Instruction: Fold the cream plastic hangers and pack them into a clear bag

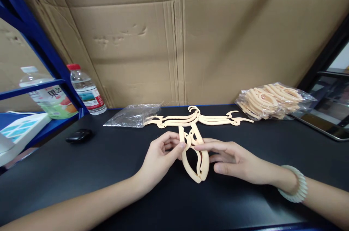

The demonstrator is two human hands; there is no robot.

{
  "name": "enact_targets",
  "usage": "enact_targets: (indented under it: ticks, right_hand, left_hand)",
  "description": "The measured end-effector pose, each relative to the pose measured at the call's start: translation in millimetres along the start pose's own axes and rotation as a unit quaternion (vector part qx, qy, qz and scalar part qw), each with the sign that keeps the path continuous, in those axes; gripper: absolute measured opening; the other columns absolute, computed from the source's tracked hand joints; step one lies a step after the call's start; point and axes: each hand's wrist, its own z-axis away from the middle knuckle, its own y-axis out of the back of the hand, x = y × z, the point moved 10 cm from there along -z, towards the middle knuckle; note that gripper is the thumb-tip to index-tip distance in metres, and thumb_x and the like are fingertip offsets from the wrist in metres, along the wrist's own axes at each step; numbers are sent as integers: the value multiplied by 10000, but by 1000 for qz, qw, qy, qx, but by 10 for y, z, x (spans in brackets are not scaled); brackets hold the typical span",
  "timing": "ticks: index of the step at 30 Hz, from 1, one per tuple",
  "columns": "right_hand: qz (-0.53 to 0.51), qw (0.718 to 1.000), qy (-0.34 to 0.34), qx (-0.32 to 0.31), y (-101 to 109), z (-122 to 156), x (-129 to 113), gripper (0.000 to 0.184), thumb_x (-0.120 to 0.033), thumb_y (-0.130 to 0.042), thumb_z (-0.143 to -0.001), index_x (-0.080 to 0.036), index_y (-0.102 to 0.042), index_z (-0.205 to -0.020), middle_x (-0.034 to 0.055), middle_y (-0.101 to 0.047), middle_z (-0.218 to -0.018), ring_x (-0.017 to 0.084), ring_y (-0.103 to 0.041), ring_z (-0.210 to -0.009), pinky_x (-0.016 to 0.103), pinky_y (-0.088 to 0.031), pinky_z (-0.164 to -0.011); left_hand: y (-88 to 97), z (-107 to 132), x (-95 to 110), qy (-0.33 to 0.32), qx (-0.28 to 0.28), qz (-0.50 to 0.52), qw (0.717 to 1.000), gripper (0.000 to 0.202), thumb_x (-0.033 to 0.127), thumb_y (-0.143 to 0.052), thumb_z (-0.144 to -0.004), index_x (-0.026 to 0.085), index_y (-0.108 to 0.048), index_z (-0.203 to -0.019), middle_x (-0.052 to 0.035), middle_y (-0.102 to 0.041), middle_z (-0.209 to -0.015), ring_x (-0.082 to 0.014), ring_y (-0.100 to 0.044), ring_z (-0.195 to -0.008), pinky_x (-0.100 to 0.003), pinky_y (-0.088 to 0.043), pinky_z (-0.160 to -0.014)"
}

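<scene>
My left hand (pixel 160 156) and my right hand (pixel 234 160) meet over a folded cream plastic hanger (pixel 196 158) standing on the black table (pixel 109 173). The left thumb and fingers pinch its upper left side; the right fingers press against its right side. Just behind it lie a few unfolded cream hangers (pixel 196 118), spread flat side by side. My right wrist wears a pale green bead bracelet (pixel 296 187).
A clear bag of folded hangers (pixel 272 100) sits at the back right, an empty clear bag (pixel 133 115) at the back left. A black mouse (pixel 79 135), two bottles (pixel 87 91) by a blue shelf frame (pixel 35 38), a tablet (pixel 327 114) at right. Cardboard wall behind.
</scene>
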Motion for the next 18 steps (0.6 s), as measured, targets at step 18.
enact_targets:
  ticks: [18]
  right_hand:
    - [399,913,-21,86,303,57,-24,433,-418,-522,-933,-289,-473,-1343,45,-408,-1454,232,-339,-1356,441,-285,-1128]
  left_hand:
    - [31,-79,-74,-29,-46,-114,992,405,340,-587,-858,212,-494,-1231,-102,-499,-1336,-256,-502,-1221,-440,-475,-998]
